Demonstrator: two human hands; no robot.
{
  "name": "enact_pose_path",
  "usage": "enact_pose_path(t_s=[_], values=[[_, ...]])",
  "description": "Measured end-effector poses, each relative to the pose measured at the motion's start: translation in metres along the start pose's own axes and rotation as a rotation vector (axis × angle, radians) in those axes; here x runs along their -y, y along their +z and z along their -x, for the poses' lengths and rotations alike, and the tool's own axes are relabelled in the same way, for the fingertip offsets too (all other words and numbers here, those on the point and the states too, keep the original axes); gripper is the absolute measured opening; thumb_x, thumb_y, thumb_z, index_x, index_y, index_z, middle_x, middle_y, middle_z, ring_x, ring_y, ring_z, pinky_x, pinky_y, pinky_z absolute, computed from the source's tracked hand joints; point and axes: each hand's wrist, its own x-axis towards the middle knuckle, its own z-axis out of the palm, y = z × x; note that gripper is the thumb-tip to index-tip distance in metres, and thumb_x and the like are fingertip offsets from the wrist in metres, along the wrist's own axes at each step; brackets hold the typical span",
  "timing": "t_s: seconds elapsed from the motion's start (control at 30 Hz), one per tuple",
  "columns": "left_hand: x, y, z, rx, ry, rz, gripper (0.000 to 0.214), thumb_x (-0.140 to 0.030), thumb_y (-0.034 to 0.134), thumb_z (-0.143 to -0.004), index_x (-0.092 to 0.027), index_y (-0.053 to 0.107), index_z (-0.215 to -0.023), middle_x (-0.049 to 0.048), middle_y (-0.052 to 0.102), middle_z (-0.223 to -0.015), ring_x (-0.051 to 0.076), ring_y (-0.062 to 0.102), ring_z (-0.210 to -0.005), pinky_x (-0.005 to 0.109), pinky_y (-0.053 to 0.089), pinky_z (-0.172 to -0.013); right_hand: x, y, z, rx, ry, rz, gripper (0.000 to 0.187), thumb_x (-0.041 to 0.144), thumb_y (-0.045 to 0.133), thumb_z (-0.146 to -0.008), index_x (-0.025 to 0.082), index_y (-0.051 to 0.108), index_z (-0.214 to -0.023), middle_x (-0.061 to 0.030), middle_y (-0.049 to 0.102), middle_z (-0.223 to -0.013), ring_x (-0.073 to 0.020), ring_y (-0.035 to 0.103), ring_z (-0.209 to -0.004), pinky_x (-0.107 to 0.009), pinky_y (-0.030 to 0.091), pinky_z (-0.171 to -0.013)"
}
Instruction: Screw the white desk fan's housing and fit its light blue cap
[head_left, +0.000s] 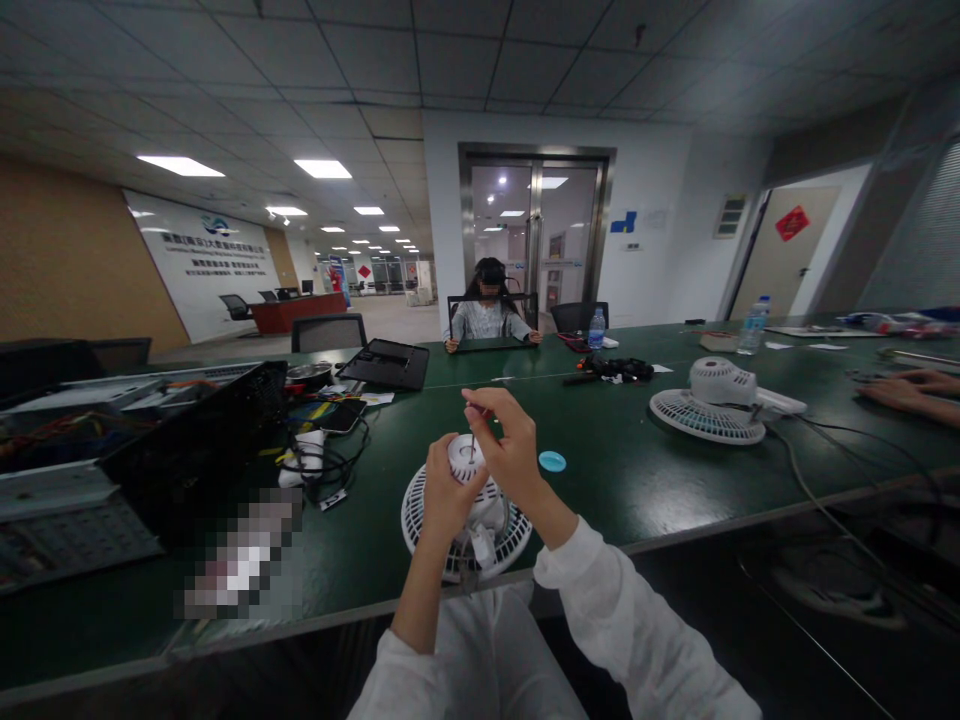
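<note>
A white electric fan (pixel 414 520) lies grille down at the table's front edge, directly before me, its motor housing upward. My left hand (pixel 448 500) is wrapped round the rounded white housing (pixel 466 457) from the left. Above it, my right hand (pixel 510 440) is closed in a pinch on a thin dark rod (pixel 472 450), like a slim screwdriver, standing upright in the recess on top of the housing. The rod's upper end is hidden by my fingers. A light-blue round cap (pixel 552 461) lies to the right of the fan.
Open computer cases (pixel 127 460) fill the left side, with cables (pixel 352 455) beside them. Another white fan (pixel 709 410) sits to the right, near another person's hands (pixel 911 390). Across the green table (pixel 600 480), a person holds a black frame (pixel 495 347). Water bottles (pixel 754 325) stand farther back.
</note>
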Motion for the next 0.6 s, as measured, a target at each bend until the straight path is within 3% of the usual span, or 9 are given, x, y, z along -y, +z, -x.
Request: enact_pose_path(t_s=[0.23, 0.6], values=[[-0.001, -0.0007, 0.0004, 0.009, 0.004, -0.015, 0.045, -0.026, 0.065, -0.066, -0.019, 0.047, -0.108, 0.0065, 0.052, -0.107, 0.024, 0.05, -0.104, 0.042, 0.039, -0.095, 0.0019, -0.0047, -0.0013, 0.066, -0.007, -0.009, 0.029, 0.014, 0.044, -0.088, 0.025, 0.063, -0.106, -0.0052, 0.067, -0.099, -0.0156, 0.061, -0.095, -0.032, 0.049, -0.085], [-0.0031, -0.001, 0.0004, 0.03, -0.016, -0.028, 0.047, -0.026, 0.064, -0.067, -0.018, 0.045, -0.11, 0.0072, 0.051, -0.109, 0.023, 0.048, -0.106, 0.042, 0.036, -0.097, -0.004, -0.0024, 0.0008, 0.016, 0.031, 0.002, 0.021, 0.017, 0.051, -0.086, 0.022, 0.062, -0.103, -0.0046, 0.065, -0.094, -0.0139, 0.06, -0.085, -0.027, 0.05, -0.074]])
